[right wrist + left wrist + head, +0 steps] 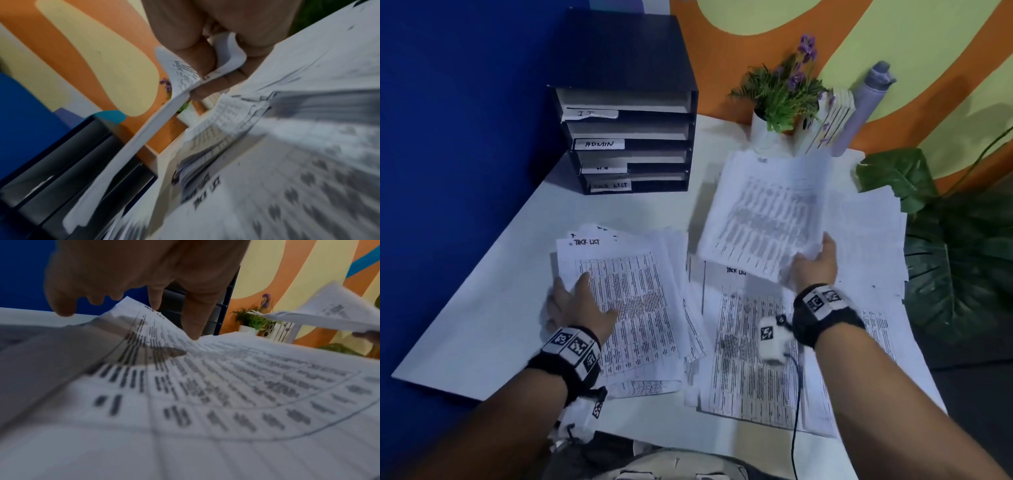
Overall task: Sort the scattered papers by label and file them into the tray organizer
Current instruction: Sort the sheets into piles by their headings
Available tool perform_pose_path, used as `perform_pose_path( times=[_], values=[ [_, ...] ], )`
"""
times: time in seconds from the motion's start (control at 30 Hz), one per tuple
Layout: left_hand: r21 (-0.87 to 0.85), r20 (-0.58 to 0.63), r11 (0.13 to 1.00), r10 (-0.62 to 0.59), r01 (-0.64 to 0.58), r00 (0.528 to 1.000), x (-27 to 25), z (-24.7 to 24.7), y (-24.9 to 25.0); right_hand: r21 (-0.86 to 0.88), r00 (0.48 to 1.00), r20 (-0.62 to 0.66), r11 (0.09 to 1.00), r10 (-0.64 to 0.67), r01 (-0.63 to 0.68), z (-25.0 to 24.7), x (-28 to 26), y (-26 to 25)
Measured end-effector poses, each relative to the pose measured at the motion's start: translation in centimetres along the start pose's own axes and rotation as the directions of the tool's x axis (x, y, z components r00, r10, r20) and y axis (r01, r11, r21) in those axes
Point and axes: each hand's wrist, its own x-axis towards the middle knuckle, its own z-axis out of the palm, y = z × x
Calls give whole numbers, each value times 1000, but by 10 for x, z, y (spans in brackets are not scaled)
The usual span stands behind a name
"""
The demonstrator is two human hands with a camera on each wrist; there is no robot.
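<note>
Sorting looks barely begun: the person's left hand [577,303] presses flat on a white printed "Tack List" stack [626,308], the right hand [816,262] pinches a lifted sheet [767,212], and loose papers [869,233] lie well apart from the black four-tier tray organizer [630,137].

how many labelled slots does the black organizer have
4 on the tray organizer, stacked: IT label on top, ADMIN label, HR label, then task list label at the bottom.

Lifted sheet [767,212] blurred; its label [762,159] unreadable.
</note>
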Motion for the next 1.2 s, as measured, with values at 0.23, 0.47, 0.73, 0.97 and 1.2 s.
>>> perform_pose_path(
  times=[0.23,0.47,0.73,0.97,1.2],
  values=[
    [109,3,993,-44,44,999,5,10,-18,-129,994,-79,989,-77,66,-4,70,-15],
    [43,-24,997,-67,68,997,4,6,-16,-400,995,-41,914,-94,70,5,93,-33],
    [-176,-101,984,-11,-7,995,23,5,-41,-306,869,435,870,-234,387,51,-2,-10],
    [-138,-214,983,91,-122,973,20,-2,-51,-285,751,657,901,-65,327,82,-96,39],
    [-110,-8,953,284,-283,959,13,3,-42,-419,769,637,812,-57,407,86,-122,45]
  ],
)
